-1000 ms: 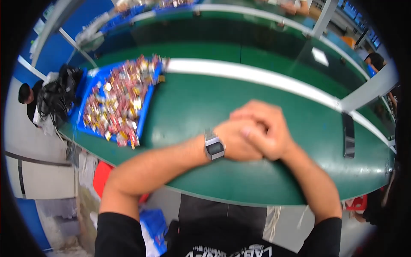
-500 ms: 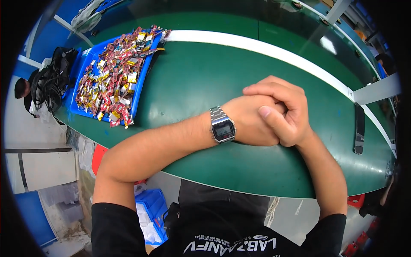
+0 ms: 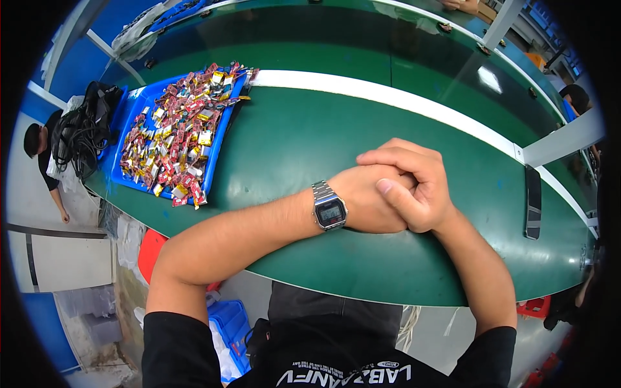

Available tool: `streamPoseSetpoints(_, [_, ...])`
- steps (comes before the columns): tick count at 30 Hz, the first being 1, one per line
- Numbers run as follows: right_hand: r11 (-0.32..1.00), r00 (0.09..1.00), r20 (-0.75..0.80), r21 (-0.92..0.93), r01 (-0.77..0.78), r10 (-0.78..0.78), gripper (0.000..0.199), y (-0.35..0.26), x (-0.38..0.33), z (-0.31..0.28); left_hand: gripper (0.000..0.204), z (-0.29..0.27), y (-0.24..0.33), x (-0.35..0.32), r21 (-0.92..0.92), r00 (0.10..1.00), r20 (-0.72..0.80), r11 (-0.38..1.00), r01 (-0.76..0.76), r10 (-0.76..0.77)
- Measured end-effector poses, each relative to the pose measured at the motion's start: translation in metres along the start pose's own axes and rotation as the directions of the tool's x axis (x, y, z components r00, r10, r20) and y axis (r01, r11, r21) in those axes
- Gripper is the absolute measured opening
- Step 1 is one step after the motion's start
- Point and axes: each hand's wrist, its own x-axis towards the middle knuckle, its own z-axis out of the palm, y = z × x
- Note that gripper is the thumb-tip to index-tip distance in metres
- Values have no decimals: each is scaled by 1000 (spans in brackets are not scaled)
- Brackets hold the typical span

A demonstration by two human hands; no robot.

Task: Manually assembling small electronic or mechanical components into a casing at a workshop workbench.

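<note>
My two hands are clasped together above the green table, right of centre. My left hand [image 3: 367, 197] lies inside my right one, its fingers hidden from sight. A silver digital watch [image 3: 330, 211] is strapped round the left wrist. Fingers and thumb of my right hand [image 3: 424, 187] wrap round the left hand, the thumb lying across it. Nearest on the left is a blue tray [image 3: 222, 139], heaped with small red circuit boards with silver and yellow parts [image 3: 173, 136].
The green tabletop [image 3: 291, 142] has a white strip [image 3: 362, 88] along its far side. At the right lies a dark flat slab [image 3: 533, 202] beside a white post [image 3: 559, 143]. Black cables or bags [image 3: 81, 132] are piled at left, with another person [image 3: 44, 145] beyond. Below stands a blue crate [image 3: 231, 326].
The view has shifted, so the tray and table sit lower in it, and my clasped hands appear slightly lower and further left. My grip is unchanged. The person at left shows more.
</note>
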Motion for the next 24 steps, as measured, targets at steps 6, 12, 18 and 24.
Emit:
streamPoseSetpoints(6, [934,964,69,-237,266,-256,47,-7,7,-7,15,2,-1,1,-107,999,-47,994,-32,27])
streamPoseSetpoints(12, [803,877,338,-380,459,-342,44,-31,7,6,16,2,-7,-8,-25,998,-20,998,-54,53])
streamPoseSetpoints(18, [779,893,316,-449,438,-320,47,-29,8,5,18,3,-5,2,115,998,54,993,9,-16])
streamPoseSetpoints(24, [904,961,121,-325,276,-250,50,-10,8,7,20,-4,-13,-10,163,992,113,984,-68,50])
